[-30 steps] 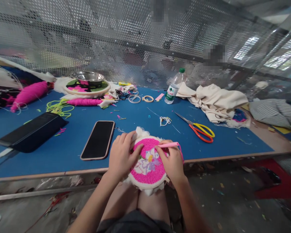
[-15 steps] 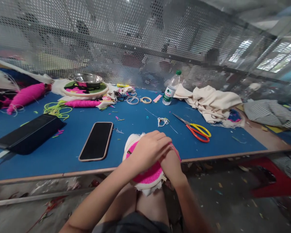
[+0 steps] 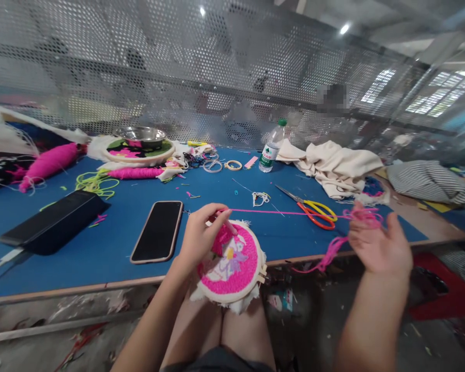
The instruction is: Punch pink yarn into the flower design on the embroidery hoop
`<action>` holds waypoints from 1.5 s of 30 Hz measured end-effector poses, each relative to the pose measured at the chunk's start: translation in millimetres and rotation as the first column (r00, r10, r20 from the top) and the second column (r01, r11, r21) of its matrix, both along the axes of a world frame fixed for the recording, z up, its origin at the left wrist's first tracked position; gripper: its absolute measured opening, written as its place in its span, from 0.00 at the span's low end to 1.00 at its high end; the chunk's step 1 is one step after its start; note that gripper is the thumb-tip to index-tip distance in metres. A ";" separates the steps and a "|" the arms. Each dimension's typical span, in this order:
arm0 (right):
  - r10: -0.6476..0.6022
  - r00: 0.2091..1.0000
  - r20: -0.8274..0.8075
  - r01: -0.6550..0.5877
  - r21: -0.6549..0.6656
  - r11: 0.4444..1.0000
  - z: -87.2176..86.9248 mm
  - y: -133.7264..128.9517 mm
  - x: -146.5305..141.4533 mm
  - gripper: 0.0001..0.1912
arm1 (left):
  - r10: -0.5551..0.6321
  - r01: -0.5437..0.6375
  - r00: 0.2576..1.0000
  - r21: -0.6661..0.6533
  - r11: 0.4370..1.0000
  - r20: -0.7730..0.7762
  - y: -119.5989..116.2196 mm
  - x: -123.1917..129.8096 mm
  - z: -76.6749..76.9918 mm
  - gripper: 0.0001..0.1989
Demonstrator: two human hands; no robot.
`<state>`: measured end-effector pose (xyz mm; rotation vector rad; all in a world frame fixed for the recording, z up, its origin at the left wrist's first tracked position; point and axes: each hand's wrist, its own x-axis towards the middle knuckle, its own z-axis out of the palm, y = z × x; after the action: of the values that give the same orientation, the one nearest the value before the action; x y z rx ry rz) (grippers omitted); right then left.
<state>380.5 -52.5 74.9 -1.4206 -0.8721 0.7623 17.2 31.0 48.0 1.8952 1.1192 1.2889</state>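
An embroidery hoop (image 3: 251,248) with bright pink stitching round a white, purple and yellow flower rests on my lap against the table edge. At its upper left, my left hand (image 3: 203,230) has its fingers pinched on pink yarn. From there a pink strand (image 3: 271,212) runs taut to the right, passing over the scissors. My right hand (image 3: 380,240) is out at the right, palm up, with a loose tangle of pink yarn (image 3: 366,217) looped about its fingers. More pink yarn hangs to the left of that hand.
Orange and yellow scissors (image 3: 318,213) lie behind the hoop. A phone (image 3: 157,232) and a black device (image 3: 54,222) with a cable are at left. Farther back stand a bottle (image 3: 270,150), cream cloth (image 3: 333,163), a metal bowl (image 3: 139,135) and pink yarn bundles (image 3: 52,163).
My hands were together over the hoop and have parted. The right one has swung far right with the pink yarn, stretching a strand between them. The hoop's flower is now uncovered.
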 end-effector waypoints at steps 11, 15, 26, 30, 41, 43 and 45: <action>-0.155 0.986 0.065 0.145 0.135 0.980 47.5 49.3 54.4 0.15 | -0.034 0.042 0.996 -0.096 0.995 0.082 1.9 -0.8 -3.8 0.13; -0.146 0.944 0.296 0.097 0.174 0.980 96.3 107.9 12.8 0.14 | -0.026 0.029 0.998 -0.059 0.998 0.054 -0.2 0.1 -1.3 0.12; 0.269 0.489 0.830 0.147 -0.383 0.912 94.2 184.2 -47.8 0.19 | -0.011 0.017 0.997 0.081 0.997 -0.081 -0.2 -3.2 -8.6 0.16; 0.187 0.424 0.886 0.031 -0.221 0.975 74.3 136.0 -52.4 0.17 | -0.057 0.067 0.992 0.090 0.994 -0.109 -1.3 -3.8 -11.1 0.20; 0.417 0.421 0.806 -0.345 -0.283 0.895 -27.4 30.3 -176.8 0.09 | -0.181 0.298 0.856 0.175 0.938 -0.485 -12.0 20.8 12.5 0.25; 0.350 0.507 0.788 -0.360 -0.176 0.916 -41.7 33.3 -184.6 0.09 | -0.177 0.316 0.830 0.183 0.931 -0.529 -14.9 24.6 16.1 0.27; 0.306 0.584 0.752 -0.376 -0.083 0.923 -51.0 36.1 -186.2 0.09 | -0.158 0.279 0.847 0.172 0.945 -0.507 -17.6 21.0 15.4 0.29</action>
<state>194.3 -16.4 23.9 -1.5161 -1.8658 0.3615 38.3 13.4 63.4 2.5467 0.9626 0.8641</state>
